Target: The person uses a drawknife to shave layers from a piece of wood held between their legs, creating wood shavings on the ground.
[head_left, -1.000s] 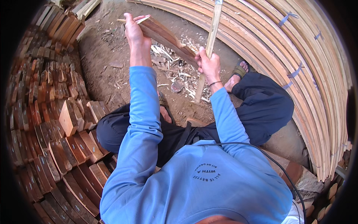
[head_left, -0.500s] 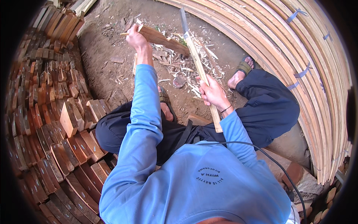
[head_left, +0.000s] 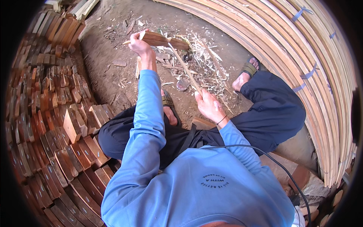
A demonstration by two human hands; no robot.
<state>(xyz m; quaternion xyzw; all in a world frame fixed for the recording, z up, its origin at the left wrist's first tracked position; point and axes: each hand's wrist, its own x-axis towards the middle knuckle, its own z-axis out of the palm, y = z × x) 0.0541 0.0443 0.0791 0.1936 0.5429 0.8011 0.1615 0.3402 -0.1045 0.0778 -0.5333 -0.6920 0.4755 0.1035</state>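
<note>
My left hand is closed around the near end of a brown wooden slat, held out over the ground. A thin pale sliver pokes out on the left of that fist. My right hand grips the long wooden handle of a long-handled knife. The handle slants up and left to the slat, and its far end meets the slat near the middle. I cannot make out the blade, which is edge-on or behind the wood.
Wood shavings and chips litter the dirt between my sandalled feet. Stacked short wooden blocks rise on the left. Long planks tied with bluish strips curve along the right. A black cable crosses my blue shirt.
The knife has swung left and down from upright beside the slat, so it now meets the slat. My right hand has moved slightly left and lower; the left hand barely moved.
</note>
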